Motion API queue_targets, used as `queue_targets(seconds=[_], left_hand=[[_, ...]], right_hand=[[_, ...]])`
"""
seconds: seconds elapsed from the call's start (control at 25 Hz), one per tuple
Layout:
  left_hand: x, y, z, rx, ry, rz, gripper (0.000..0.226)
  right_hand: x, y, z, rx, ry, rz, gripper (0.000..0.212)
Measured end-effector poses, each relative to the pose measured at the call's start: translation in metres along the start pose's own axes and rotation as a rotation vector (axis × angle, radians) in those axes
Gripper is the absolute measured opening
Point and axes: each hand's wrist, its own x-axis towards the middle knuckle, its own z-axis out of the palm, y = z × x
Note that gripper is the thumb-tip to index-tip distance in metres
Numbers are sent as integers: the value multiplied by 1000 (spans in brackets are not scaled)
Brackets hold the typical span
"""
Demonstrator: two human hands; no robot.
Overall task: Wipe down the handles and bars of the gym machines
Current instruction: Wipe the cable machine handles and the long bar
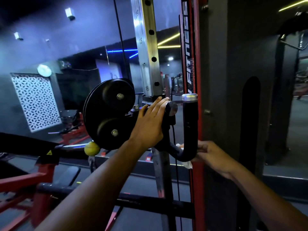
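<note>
Dim gym, centre frame: your left hand point(150, 125) rests flat, fingers together, on the pulley bracket point(165, 117); your right hand point(211, 155) pinches a white cloth point(188, 164) against the curved black handle point(190, 130).

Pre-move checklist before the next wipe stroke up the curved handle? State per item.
1. Cloth in contact with the handle: ok, it sits at the bottom bend.
2. Right hand holds the cloth: ok, fingers are curled on it behind the bend.
3. Left hand steadies the carriage: ok, flat on the black bracket beside the pulley.
4. Path up the handle to its metal cap free: ok, nothing on the grip.
5. Left fingers clear of the cable: cannot tell, the hand hides that spot.
6. Upper grip already wiped: cannot tell.
</note>
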Motion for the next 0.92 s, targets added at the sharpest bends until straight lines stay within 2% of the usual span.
queue_targets(seconds=[0.12, 0.28, 0.36, 0.52, 0.6, 0.72, 0.92], left_hand=[[-1, 2, 3, 2, 28, 0, 95], [-2, 5, 8, -16, 92, -21, 87], [-2, 6, 10, -29, 109, -21, 81], [-3, 6, 12, -26, 126, -16, 82], [-2, 8, 13, -23, 127, -24, 85], [-1, 4, 17, 9, 145, -16, 86], [0, 7, 29, 37, 217, -31, 69]], right_hand=[[7, -2, -2, 6, 8, -3, 26], [26, -15, 12, -205, -55, -115, 29], [37, -21, 16, -272, -31, -157, 29], [33, -24, 8, -304, -87, -131, 25], [19, -28, -4, -243, -138, -83, 21], [18, -37, -15, -199, -208, -2, 29], [41, -38, -1, -311, -174, -87, 22]])
